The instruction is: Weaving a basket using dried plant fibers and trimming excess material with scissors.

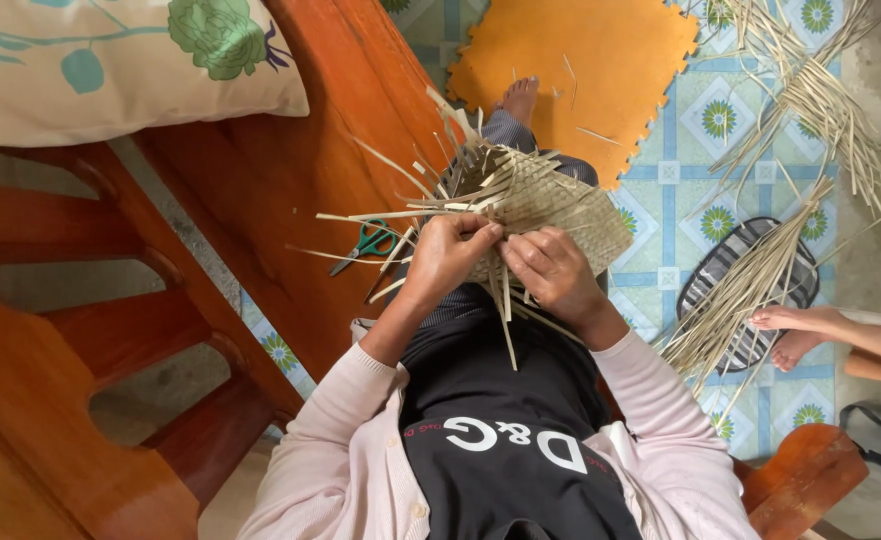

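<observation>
A half-woven mat of pale dried leaf strips (551, 200) rests on my lap, loose strip ends sticking out on all sides. My left hand (448, 255) pinches strips at the mat's near edge. My right hand (556, 268) grips neighbouring strips right beside it, fingers curled on them. Both hands touch the weave and nearly touch each other. Long strips hang down between my hands over my dark top.
Green-handled scissors (366, 245) lie on the wooden bench (291, 170) to my left. An orange foam mat (581, 70) lies ahead. Bundles of loose strips (761, 270) cover a striped basket on the tiled floor. Another person's foot (796, 330) is at the right.
</observation>
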